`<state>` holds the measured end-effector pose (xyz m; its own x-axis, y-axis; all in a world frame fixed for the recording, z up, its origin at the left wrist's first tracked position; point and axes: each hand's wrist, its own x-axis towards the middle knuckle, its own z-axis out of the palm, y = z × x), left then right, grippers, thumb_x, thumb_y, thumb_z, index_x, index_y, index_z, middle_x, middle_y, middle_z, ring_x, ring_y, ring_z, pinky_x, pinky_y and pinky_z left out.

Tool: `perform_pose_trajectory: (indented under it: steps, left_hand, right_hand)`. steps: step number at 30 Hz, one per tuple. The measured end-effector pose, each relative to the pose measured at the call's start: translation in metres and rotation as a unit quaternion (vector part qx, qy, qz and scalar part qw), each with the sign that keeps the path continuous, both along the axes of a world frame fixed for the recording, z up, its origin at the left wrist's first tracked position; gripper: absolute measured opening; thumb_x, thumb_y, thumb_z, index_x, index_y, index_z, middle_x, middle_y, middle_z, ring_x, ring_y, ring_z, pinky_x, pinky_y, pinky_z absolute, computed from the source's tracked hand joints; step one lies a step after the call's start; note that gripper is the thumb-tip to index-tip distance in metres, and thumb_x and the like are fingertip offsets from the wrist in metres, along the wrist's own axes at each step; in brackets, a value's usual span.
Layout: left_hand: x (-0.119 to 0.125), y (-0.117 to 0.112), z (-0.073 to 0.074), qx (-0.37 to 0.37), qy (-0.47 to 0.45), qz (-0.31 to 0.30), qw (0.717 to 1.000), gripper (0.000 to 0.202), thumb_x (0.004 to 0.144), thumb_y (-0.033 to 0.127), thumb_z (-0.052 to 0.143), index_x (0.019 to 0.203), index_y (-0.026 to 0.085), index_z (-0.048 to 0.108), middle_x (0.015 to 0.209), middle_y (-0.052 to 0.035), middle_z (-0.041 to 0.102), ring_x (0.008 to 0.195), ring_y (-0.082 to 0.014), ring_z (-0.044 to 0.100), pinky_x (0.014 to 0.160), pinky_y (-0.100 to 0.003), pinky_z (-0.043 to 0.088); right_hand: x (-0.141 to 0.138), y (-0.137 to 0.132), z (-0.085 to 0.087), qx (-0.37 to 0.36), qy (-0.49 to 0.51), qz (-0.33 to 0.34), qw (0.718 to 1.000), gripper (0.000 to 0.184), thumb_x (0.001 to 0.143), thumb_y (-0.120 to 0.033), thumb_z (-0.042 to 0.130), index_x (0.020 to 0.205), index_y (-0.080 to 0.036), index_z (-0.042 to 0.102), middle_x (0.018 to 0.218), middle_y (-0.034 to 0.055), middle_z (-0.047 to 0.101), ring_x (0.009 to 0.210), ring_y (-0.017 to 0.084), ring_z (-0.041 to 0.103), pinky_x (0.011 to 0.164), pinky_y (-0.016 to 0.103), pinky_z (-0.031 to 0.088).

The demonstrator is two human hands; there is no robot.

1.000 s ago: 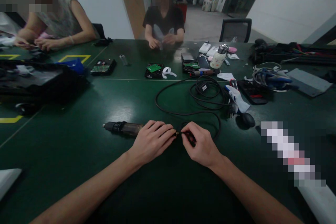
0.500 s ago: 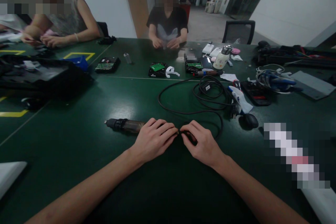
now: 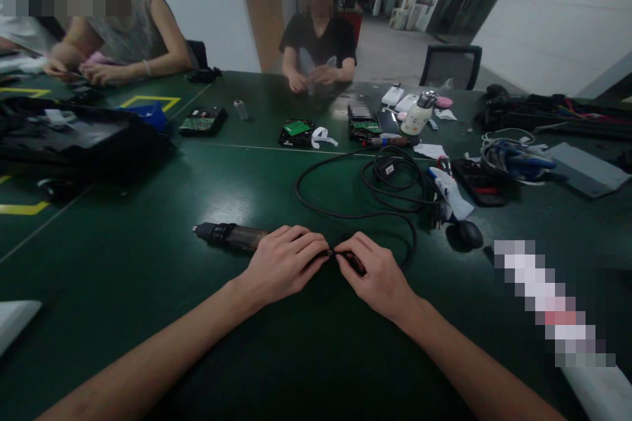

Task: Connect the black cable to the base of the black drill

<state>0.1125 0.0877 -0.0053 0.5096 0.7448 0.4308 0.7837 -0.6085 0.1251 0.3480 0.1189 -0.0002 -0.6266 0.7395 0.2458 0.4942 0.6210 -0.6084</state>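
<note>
A dark cylindrical power tool (image 3: pixel 230 237) lies on the green table (image 3: pixel 148 276) with its tip to the left. My left hand (image 3: pixel 284 263) is wrapped over its rear end. My right hand (image 3: pixel 372 273) pinches the plug end of a black cable (image 3: pixel 345 214) right against the tool's rear. The two hands' fingertips almost touch at the joint. The cable loops away across the table to a coil (image 3: pixel 395 177) further back.
Circuit boards (image 3: pixel 202 123), a green board (image 3: pixel 295 130), a white bottle (image 3: pixel 417 115), a mouse (image 3: pixel 469 233), a black case (image 3: pixel 74 145) and tools lie about the table. Two other people sit at the far side, their hands busy. An empty chair (image 3: pixel 451 66) stands behind.
My hands have drawn closer together, so the plug end now sits against the tool's rear. The view shifted slightly.
</note>
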Motion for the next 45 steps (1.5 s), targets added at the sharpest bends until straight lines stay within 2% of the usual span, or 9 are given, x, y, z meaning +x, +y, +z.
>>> perform_pose_trajectory:
  steps: [3,10,17,22,24,31,36,41,45]
  left_hand:
    - [0.0019,0.0004,0.0009,-0.001,-0.001,0.019,1.000,0.019,0.102,0.034,0.057,0.114,0.023,0.068,0.113,-0.0025,0.073,0.099,-0.0201,0.065,0.083,-0.037,0.047]
    - [-0.0011,0.0030,0.0042,-0.007,-0.005,-0.016,1.000,0.023,0.100,0.030,0.056,0.119,0.024,0.067,0.117,-0.0023,0.072,0.104,-0.0203,0.065,0.085,-0.036,0.048]
    - [0.0013,0.0045,0.0006,-0.007,-0.009,0.012,1.000,0.021,0.103,0.035,0.055,0.115,0.022,0.066,0.112,-0.0023,0.073,0.100,-0.0189,0.066,0.081,-0.036,0.047]
    - [-0.0030,0.0029,0.0041,-0.006,0.001,-0.029,1.000,0.028,0.101,0.032,0.056,0.127,0.025,0.064,0.122,-0.0025,0.072,0.107,-0.0209,0.065,0.084,-0.036,0.048]
    - [-0.0038,0.0033,0.0034,0.006,0.007,-0.033,0.999,0.026,0.101,0.029,0.055,0.125,0.026,0.066,0.122,-0.0020,0.072,0.108,-0.0204,0.065,0.085,-0.036,0.048]
    - [0.0033,0.0040,-0.0011,0.004,-0.013,0.028,1.000,0.019,0.102,0.036,0.058,0.111,0.023,0.068,0.110,-0.0025,0.074,0.096,-0.0196,0.066,0.080,-0.037,0.047]
    - [0.0018,0.0033,0.0019,-0.008,-0.010,-0.011,1.000,0.027,0.101,0.032,0.056,0.126,0.024,0.065,0.121,-0.0038,0.072,0.106,-0.0220,0.065,0.085,-0.038,0.047]
    - [0.0025,0.0045,0.0002,0.004,-0.005,0.014,1.000,0.019,0.103,0.033,0.058,0.115,0.023,0.066,0.113,-0.0015,0.074,0.100,-0.0203,0.066,0.083,-0.037,0.046]
    - [0.0021,0.0043,0.0010,-0.006,-0.008,0.004,1.000,0.023,0.101,0.035,0.059,0.119,0.024,0.066,0.117,-0.0019,0.073,0.103,-0.0215,0.065,0.084,-0.039,0.046]
  right_hand:
    - [0.0000,0.0004,0.0013,-0.001,-0.006,0.004,1.000,0.014,0.102,-0.019,0.056,0.113,-0.022,0.064,0.104,0.0050,0.063,0.086,0.018,0.064,0.072,0.030,0.053]
    - [-0.0005,0.0031,0.0025,-0.010,-0.013,0.003,1.000,0.013,0.102,-0.020,0.056,0.112,-0.024,0.063,0.105,0.0045,0.066,0.090,0.019,0.068,0.071,0.029,0.053]
    - [-0.0006,0.0038,0.0031,-0.018,-0.012,0.008,1.000,0.013,0.103,-0.020,0.055,0.112,-0.024,0.062,0.106,0.0045,0.068,0.090,0.019,0.068,0.074,0.031,0.054]
    - [-0.0011,0.0032,0.0023,-0.019,-0.020,-0.001,1.000,0.011,0.102,-0.021,0.056,0.112,-0.024,0.061,0.105,0.0041,0.069,0.090,0.020,0.068,0.074,0.032,0.054]
    - [-0.0015,0.0032,0.0020,-0.015,-0.018,0.000,1.000,0.012,0.102,-0.020,0.056,0.112,-0.024,0.061,0.105,0.0042,0.069,0.090,0.020,0.069,0.075,0.032,0.054]
    - [-0.0034,0.0036,0.0026,-0.014,-0.026,0.001,1.000,0.012,0.101,-0.019,0.056,0.110,-0.024,0.061,0.103,0.0046,0.069,0.089,0.020,0.069,0.075,0.033,0.055]
    - [-0.0026,0.0038,0.0035,-0.024,-0.032,0.006,0.999,0.010,0.102,-0.020,0.055,0.110,-0.024,0.059,0.104,0.0045,0.069,0.091,0.021,0.068,0.077,0.034,0.054]
    - [-0.0026,0.0037,0.0052,-0.034,-0.036,0.008,0.999,0.011,0.103,-0.020,0.054,0.112,-0.024,0.059,0.106,0.0042,0.068,0.091,0.021,0.067,0.077,0.034,0.053]
    - [-0.0033,0.0036,0.0055,-0.031,-0.035,0.005,0.999,0.011,0.103,-0.020,0.054,0.112,-0.024,0.058,0.106,0.0046,0.068,0.092,0.021,0.067,0.077,0.034,0.052]
